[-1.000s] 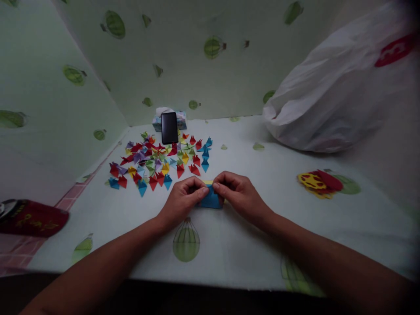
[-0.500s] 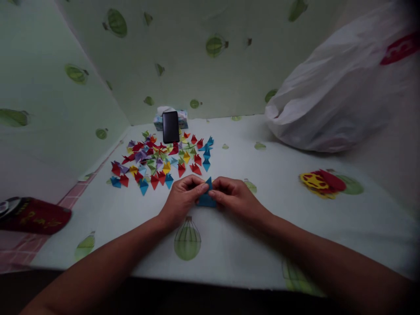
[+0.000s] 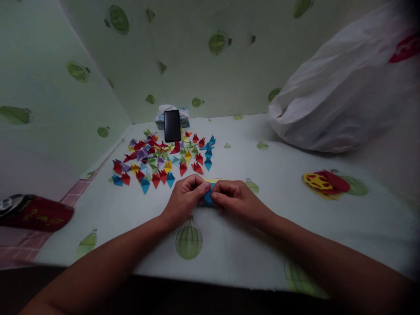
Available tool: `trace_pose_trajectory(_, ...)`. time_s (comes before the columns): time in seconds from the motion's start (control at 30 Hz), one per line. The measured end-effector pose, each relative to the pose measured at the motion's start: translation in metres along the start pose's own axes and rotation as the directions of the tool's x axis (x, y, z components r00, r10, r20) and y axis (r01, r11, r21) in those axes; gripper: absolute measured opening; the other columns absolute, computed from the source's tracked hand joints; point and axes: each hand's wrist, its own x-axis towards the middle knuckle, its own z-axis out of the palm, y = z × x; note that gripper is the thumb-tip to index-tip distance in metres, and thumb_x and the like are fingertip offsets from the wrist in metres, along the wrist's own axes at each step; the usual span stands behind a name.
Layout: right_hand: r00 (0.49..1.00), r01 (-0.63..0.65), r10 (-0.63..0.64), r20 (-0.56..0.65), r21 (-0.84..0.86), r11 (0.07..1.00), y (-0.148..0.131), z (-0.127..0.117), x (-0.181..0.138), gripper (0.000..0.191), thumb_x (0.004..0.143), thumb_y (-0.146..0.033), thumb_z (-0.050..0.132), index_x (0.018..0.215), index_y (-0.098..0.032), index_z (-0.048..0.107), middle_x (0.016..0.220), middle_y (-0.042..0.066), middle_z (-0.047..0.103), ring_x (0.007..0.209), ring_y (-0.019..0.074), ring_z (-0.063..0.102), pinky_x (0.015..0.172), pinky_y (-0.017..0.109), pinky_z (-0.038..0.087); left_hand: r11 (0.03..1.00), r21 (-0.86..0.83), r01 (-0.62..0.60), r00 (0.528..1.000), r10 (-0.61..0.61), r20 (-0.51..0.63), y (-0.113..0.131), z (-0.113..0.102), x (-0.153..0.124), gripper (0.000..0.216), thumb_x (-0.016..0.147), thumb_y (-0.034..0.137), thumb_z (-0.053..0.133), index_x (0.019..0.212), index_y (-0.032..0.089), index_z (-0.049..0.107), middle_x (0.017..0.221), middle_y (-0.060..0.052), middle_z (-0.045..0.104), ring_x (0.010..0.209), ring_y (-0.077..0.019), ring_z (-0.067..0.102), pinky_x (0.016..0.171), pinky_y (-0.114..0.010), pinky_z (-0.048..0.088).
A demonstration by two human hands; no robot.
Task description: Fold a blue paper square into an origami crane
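A piece of blue folding paper lies between my two hands near the middle of the table, partly hidden by my fingers. My left hand pinches its left side with thumb and bent fingers. On its right side, my right hand pinches it the same way, the thumb over the paper. Just beyond the fingertips shows the edge of a yellow sheet. Past my left hand, many small folded paper pieces in red, blue, yellow, purple and green are spread out.
A black phone leans on a tissue box at the back. To the right are a white plastic bag and red and yellow cut-out shapes. A dark red can stands at the left edge.
The blue paper's pointed tip, which stood up between my thumbs, is now folded down. A yellow edge now shows behind it. The view has shifted slightly.
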Motion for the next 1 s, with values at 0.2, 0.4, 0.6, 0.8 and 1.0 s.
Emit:
trace_pose_trajectory(0.2,0.999,-0.009,0.007,0.044,0.047,0.999,0.0037,0.0021,0.0013,0.027,0.085,-0.036,0.056,0.064,-0.019,0.052,0.056,-0.002,0.051,0.054,0.0106,0.042,0.053,0.025,0.033,0.989,0.114,-0.089,0.996,0.092,-0.021,0.0005,0.0026,-0.0009,0.029,0.087,0.039,0.064,0.072,0.016,0.056,0.065,0.003,0.052,0.059,-0.0100,0.047,0.058,-0.024,0.039)
trace_pose_trajectory(0.4,0.997,0.072,-0.074,-0.037,-0.052,0.996,0.0030,0.0034,0.0003,0.026,0.084,-0.032,0.057,0.063,-0.019,0.051,0.058,-0.003,0.048,0.056,0.0101,0.040,0.053,0.025,0.031,0.980,0.143,-0.138,0.990,0.135,0.030,-0.0030,0.0021,-0.0014,0.024,0.090,0.036,0.061,0.078,0.016,0.055,0.069,0.003,0.052,0.062,-0.0103,0.048,0.059,-0.024,0.040)
trace_pose_trajectory(0.6,0.988,0.121,-0.128,-0.086,-0.080,0.989,-0.0015,0.0040,-0.0025,0.028,0.087,-0.031,0.056,0.062,-0.018,0.052,0.059,-0.002,0.050,0.057,0.0100,0.043,0.055,0.025,0.034,0.970,0.156,-0.189,0.982,0.185,0.042,-0.0029,0.0041,-0.0033,0.024,0.093,0.036,0.058,0.079,0.017,0.055,0.071,0.002,0.053,0.064,-0.0104,0.050,0.061,-0.024,0.042)
trace_pose_trajectory(0.8,0.985,0.142,-0.150,-0.086,-0.092,0.986,-0.0017,0.0001,-0.0019,0.031,0.091,-0.036,0.054,0.065,-0.018,0.054,0.061,0.000,0.057,0.058,0.0116,0.049,0.056,0.025,0.038,0.980,0.131,-0.147,0.982,0.129,0.134,-0.0016,0.0019,-0.0028,0.023,0.094,0.036,0.056,0.081,0.017,0.054,0.068,0.002,0.056,0.061,-0.0113,0.054,0.060,-0.024,0.044)
trace_pose_trajectory(1.0,0.973,0.154,-0.188,-0.138,-0.223,0.963,-0.0004,-0.0036,-0.0011,0.036,0.091,-0.038,0.055,0.061,-0.019,0.050,0.058,-0.001,0.051,0.056,0.0115,0.046,0.055,0.026,0.035,0.970,0.187,-0.154,0.961,0.103,0.255,-0.0021,0.0007,-0.0019,0.020,0.091,0.034,0.058,0.082,0.016,0.058,0.068,0.002,0.055,0.058,-0.0098,0.050,0.055,-0.023,0.039)
